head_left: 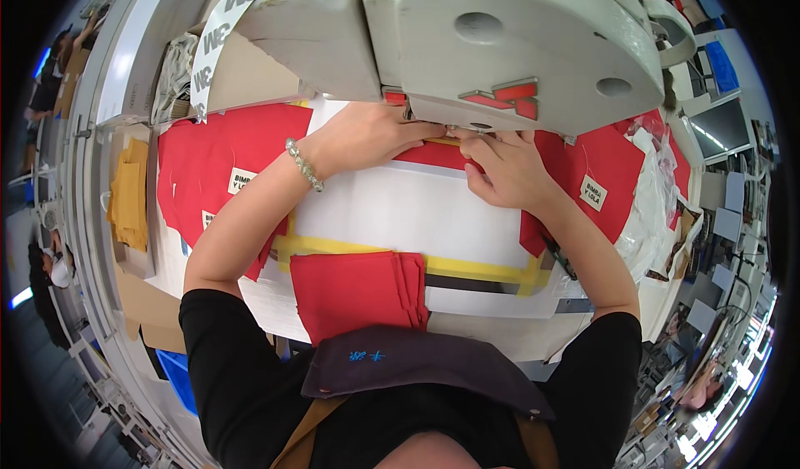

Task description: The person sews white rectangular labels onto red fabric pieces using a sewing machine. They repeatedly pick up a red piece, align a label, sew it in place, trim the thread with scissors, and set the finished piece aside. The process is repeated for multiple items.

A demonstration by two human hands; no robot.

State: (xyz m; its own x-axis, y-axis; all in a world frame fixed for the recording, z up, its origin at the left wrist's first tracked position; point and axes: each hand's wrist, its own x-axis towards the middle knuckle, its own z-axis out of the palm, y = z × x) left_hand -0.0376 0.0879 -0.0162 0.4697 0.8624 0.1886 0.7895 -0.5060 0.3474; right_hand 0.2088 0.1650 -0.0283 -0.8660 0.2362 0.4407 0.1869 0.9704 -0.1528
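Observation:
Under the head of a sewing machine (517,48) lies a red fabric piece (433,155), its near edge showing between my hands. My left hand (367,138), with a beaded bracelet (303,165) at the wrist, comes in from the left. Its fingers are together at the fabric's far edge, beside a narrow yellowish strip (440,140). From the right, my right hand (504,167) bends its fingers onto the same fabric, thumb tucked toward the palm. The machine head hides part of the fingertips. Both hands are close together near the needle area.
A stack of red fabric pieces (358,295) lies near my body. Red panels with pale labels are spread at left (200,156) and right (612,156). Yellow tape (350,246) frames the white work surface (358,210). Clear plastic (646,210) lies right; yellow pieces (129,194) lie left.

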